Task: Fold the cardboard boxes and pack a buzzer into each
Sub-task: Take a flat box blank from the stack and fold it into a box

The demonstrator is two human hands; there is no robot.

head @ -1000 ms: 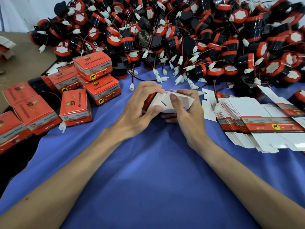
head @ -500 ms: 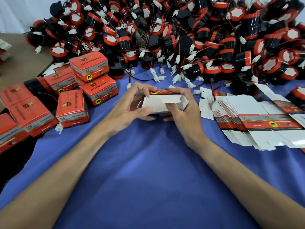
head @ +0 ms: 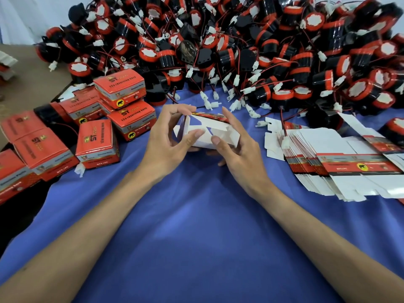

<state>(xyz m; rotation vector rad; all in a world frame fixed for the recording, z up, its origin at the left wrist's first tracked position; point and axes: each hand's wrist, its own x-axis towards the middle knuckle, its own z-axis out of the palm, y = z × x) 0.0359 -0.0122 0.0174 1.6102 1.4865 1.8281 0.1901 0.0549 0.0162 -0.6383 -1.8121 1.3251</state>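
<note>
The left hand (head: 166, 138) and right hand (head: 238, 149) both grip a half-folded box (head: 220, 132) between them. Buzzers (head: 240, 51) pile up past the hands. Closed boxes (head: 97, 138) sit left, flat boxes (head: 349, 162) right.

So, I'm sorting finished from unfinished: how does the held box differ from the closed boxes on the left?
The held box has white flaps open; the closed boxes are shut. The held box is gripped by left hand and right hand; the closed boxes lie piled, untouched. Both carry red print.
</note>
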